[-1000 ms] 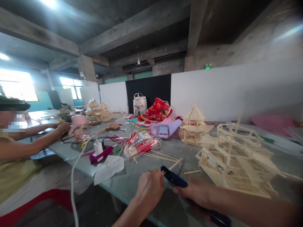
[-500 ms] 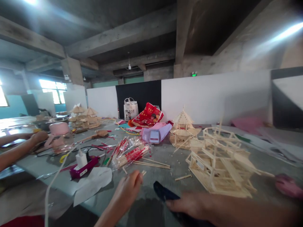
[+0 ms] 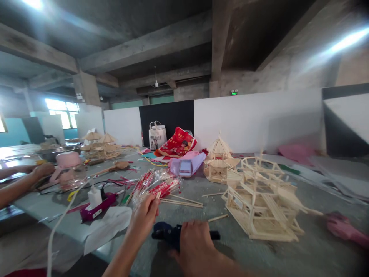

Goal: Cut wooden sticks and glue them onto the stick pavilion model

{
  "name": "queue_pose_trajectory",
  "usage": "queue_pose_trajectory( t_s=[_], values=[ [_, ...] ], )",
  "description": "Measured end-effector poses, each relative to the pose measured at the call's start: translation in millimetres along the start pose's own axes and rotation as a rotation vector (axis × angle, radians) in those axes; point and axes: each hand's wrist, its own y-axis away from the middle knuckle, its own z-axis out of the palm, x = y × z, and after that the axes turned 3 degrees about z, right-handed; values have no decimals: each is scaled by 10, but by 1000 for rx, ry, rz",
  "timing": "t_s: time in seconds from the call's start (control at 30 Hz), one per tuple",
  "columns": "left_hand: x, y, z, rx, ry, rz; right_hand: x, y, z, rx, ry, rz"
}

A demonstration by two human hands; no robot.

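My left hand (image 3: 146, 211) is closed in a pinch on a thin wooden stick (image 3: 158, 195), whose pale end pokes out above the fingers. My right hand (image 3: 197, 240) wraps around a dark blue-black hand tool (image 3: 165, 234), lying crosswise just above the tabletop. A rounded end of it points left and a black end shows at the right; its exact kind is partly hidden by the fingers. Right of that hand stands an unfinished model house of wooden sticks (image 3: 259, 207). A short loose stick (image 3: 218, 218) lies between them.
Behind my left hand are plastic-wrapped stick bundles (image 3: 155, 186). A purple power strip (image 3: 98, 207) with a white plug and paper sheet (image 3: 111, 227) lie left. A roofed stick model (image 3: 219, 161) and phone (image 3: 185, 168) stand farther back. Another person's arms (image 3: 25, 179) reach in at far left.
My left hand has moved up and left with the stick. My right hand has come left with the dark tool, which has turned to lie crosswise. The view has shifted slightly.
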Motion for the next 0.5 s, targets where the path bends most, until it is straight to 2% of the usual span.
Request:
queue_pose_trajectory(
  t_s=[0.1,0.27,0.4,0.5],
  values=[
    [-19,8,13,-51,-29,31,-115,-155,204,170,148,-34],
    [-47,44,84,-60,-167,65,-231,-509,366,206,161,-64],
    [-91,92,62,-78,-294,29,-202,-605,351,229,143,-119],
    [-143,135,9,-39,-339,-16,12,-618,193,259,111,-145]
  ],
)
